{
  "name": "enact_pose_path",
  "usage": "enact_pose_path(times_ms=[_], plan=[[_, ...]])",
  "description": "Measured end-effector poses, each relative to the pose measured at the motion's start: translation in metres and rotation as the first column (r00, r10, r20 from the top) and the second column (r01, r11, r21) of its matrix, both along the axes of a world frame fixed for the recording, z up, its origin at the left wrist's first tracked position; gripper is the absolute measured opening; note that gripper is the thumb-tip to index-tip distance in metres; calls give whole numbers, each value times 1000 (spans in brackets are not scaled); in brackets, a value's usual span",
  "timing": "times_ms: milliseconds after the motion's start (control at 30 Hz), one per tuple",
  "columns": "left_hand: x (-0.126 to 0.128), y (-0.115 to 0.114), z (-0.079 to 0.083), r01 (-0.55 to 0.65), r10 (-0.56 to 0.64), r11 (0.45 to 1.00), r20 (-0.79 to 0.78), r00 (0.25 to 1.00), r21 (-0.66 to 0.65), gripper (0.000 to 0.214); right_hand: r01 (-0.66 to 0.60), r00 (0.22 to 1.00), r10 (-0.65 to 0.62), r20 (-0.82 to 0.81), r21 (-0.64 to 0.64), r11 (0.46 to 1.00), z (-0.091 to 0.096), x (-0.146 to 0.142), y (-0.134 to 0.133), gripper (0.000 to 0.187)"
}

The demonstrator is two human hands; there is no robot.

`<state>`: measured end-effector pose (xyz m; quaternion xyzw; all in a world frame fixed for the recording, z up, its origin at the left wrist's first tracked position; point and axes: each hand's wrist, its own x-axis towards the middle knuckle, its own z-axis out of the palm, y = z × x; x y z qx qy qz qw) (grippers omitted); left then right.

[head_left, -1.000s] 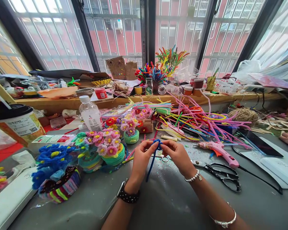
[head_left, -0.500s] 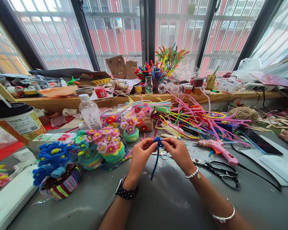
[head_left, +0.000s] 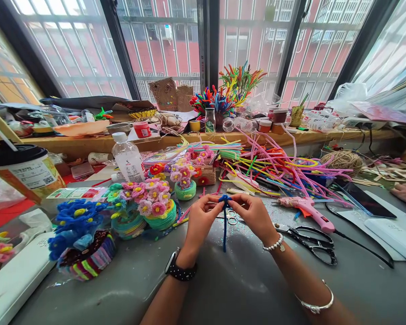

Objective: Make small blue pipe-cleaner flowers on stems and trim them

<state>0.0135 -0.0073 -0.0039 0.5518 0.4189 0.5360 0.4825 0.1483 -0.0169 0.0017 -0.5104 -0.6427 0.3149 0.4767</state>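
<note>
Window: dark-framed, right across the back, with white bars and a pink wall behind the glass.
Table: grey, slightly shiny, spread out before me.
Ledge: wooden, under the window; a glass bottle and a red tub stand on it.
Pipe cleaners: a tangled heap at the back of the table, many of them pink.
Blue flowers: in a striped basket, well to my left.
Glue gun: pink, on its side, off to my right.
Big scissors: black-handled, lying just nearer to me than the glue gun.
Left hand: thumb and finger pinching one side of the blue piece.
Right hand: thumb and finger pinching the other side, facing my left.
Blue piece: bunched between my fingertips, above the table; one strand hangs straight down. I can't tell whether its end touches the tabletop.
Small scissors: silver loops showing on the table between my hands, beyond the strand.
</note>
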Motion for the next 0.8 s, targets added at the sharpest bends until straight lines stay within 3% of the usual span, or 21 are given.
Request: enact_pose_path(times_ms=[233, 500, 800], plan=[[0, -2, 4, 60, -55, 995, 58, 997, -76, 23, 29, 998, -34, 54, 90, 996, -2, -1, -2, 17], [-1, -2, 5, 70, -62, 990, 72, 995, -121, 16, 24, 997, -33, 63, 142, 990, -2, -5, -3, 12], [1, 0, -3, 16, -18, 999, -38, 999, -37, 17, 60, 981, -94, 168, 198, 978, -8, -6, -2, 12]])
